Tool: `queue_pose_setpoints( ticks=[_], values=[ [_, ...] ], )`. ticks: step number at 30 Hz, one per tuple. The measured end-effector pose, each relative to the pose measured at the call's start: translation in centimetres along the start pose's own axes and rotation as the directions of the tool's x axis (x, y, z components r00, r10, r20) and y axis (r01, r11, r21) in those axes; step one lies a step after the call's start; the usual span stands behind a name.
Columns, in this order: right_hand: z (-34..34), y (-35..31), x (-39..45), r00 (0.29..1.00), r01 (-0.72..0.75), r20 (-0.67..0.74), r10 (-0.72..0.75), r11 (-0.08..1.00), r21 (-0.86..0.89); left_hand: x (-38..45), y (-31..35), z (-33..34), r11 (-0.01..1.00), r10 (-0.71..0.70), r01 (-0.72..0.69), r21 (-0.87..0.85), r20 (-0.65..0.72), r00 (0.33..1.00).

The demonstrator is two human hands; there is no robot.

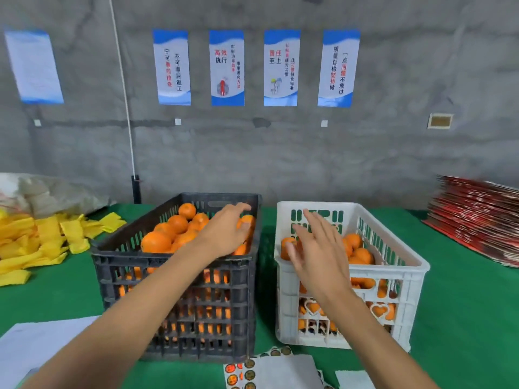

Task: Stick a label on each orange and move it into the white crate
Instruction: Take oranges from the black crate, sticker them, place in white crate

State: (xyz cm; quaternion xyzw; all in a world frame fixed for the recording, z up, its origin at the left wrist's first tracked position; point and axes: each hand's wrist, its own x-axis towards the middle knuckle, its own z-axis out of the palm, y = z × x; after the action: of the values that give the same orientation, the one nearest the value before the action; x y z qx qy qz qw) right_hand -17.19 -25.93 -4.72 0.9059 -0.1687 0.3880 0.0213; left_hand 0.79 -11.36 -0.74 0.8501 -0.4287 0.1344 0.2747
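Two crates sit side by side on a green table (56,301) against a grey concrete wall (393,153) hung with blue posters (227,68). Yellow wrappers (42,242) pile up far left, red cartons (477,217) stack far right, sticker sheets (247,372) lie at the near edge. Left hand (224,234) dips into the black crate (174,304), fingers curled over the oranges (168,234) — gripping one, it seems. Right hand (320,254) hovers flat and empty above the white crate (410,279), which is partly filled with fruit.
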Motion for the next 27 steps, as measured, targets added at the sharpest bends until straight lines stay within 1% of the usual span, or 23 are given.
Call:
queue_pose_setpoints(
  ticks=[1,3,5,7,9,14,16,17,19,21,22,24,26,27],
  values=[
    [0.5,-0.3,-0.2,0.999,0.019,-0.036,-0.018,0.999,0.031,0.7,-1.4,0.1,0.997,-0.073,0.071,0.030,0.074,0.995],
    [1.4,-1.2,-0.8,0.995,0.047,-0.091,-0.039,0.994,0.096,2.0,-3.4,0.7,0.984,-0.169,0.155,0.084,0.208,0.963],
    [2.0,-1.9,-1.4,0.994,0.044,-0.107,-0.027,0.986,0.159,3.3,-4.6,1.6,0.974,-0.211,0.169,0.153,0.317,0.925],
    [2.6,-2.3,-2.5,0.995,0.041,-0.100,-0.019,0.974,0.221,4.4,-5.2,2.6,0.962,-0.232,0.144,0.233,0.409,0.883],
    [3.1,-2.3,-3.5,0.995,0.032,-0.103,-0.005,0.965,0.260,5.8,-5.4,3.5,0.956,-0.242,0.132,0.262,0.453,0.858],
    [3.6,-1.6,-4.6,0.997,0.035,-0.078,-0.014,0.960,0.278,8.1,-5.6,4.9,0.961,-0.236,0.143,0.238,0.428,0.873],
    [3.5,-1.5,-4.7,0.999,0.014,-0.049,0.001,0.951,0.308,8.1,-5.3,4.5,0.967,-0.209,0.135,0.214,0.376,0.903],
    [3.4,-1.6,-4.6,0.999,-0.008,-0.026,0.018,0.942,0.334,7.8,-4.9,4.0,0.973,-0.184,0.124,0.196,0.329,0.926],
    [3.0,-2.1,-4.2,0.998,-0.059,-0.007,0.067,0.910,0.411,6.5,-3.9,2.6,0.991,-0.094,0.074,0.112,0.188,0.978],
    [2.2,-2.9,-3.6,0.993,-0.106,0.020,0.114,0.831,0.546,3.9,-2.6,1.2,0.999,0.035,-0.035,0.000,-0.011,0.999],
    [1.7,-3.5,-3.2,0.990,-0.125,0.029,0.135,0.788,0.602,2.1,-1.7,0.6,0.993,0.103,-0.108,-0.042,-0.108,0.989],
    [1.0,-4.6,-2.5,0.985,-0.142,0.031,0.168,0.710,0.690,-2.4,-0.1,-0.2,0.961,0.246,-0.270,-0.066,-0.251,0.936],
    [0.6,-5.5,-2.8,0.983,-0.142,0.028,0.183,0.650,0.746,-6.8,1.0,-0.2,0.916,0.378,-0.400,-0.021,-0.289,0.880],
    [0.6,-5.7,-3.3,0.982,-0.133,0.013,0.188,0.642,0.755,-8.6,1.3,0.2,0.900,0.419,-0.437,0.002,-0.287,0.862]
  ],
)
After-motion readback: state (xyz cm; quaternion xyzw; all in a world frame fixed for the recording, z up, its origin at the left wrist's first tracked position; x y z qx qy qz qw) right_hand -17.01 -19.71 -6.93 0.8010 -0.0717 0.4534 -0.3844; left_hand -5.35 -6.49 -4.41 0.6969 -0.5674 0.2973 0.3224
